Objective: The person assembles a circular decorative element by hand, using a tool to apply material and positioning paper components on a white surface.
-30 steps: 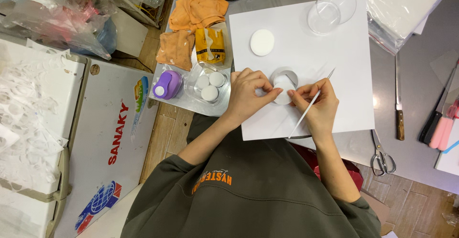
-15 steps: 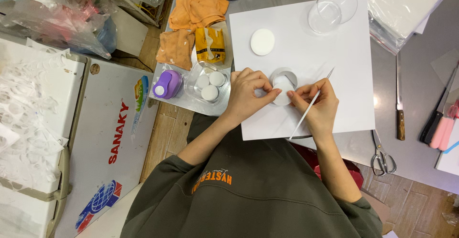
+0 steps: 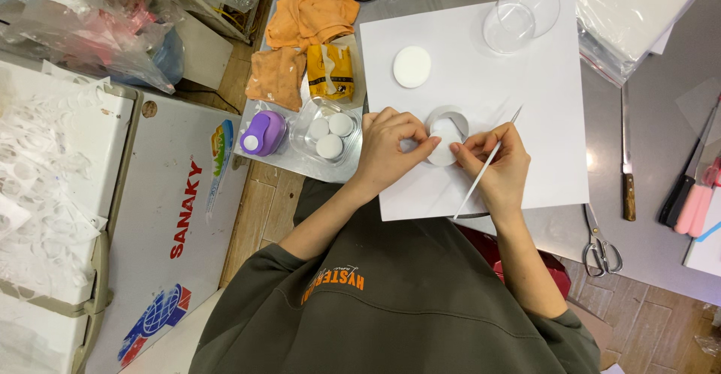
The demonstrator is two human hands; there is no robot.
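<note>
Pinching a small white disc between thumb and fingers, the left hand is holding it just above a white ring that is lying on the white sheet. The right hand is gripping a thin white stick between its fingers like a pen, the stick slanting up to the right, its forefinger touching the disc's edge. Both hands are resting over the sheet on the grey surface. Farther up the sheet a second white disc is lying flat, and a clear round lid is sitting near the top edge. Left of the left hand, a clear tray is holding three white rounds, beside a purple punch and orange cloths. To the right, scissors and a knife are lying well apart from the hands.
</note>
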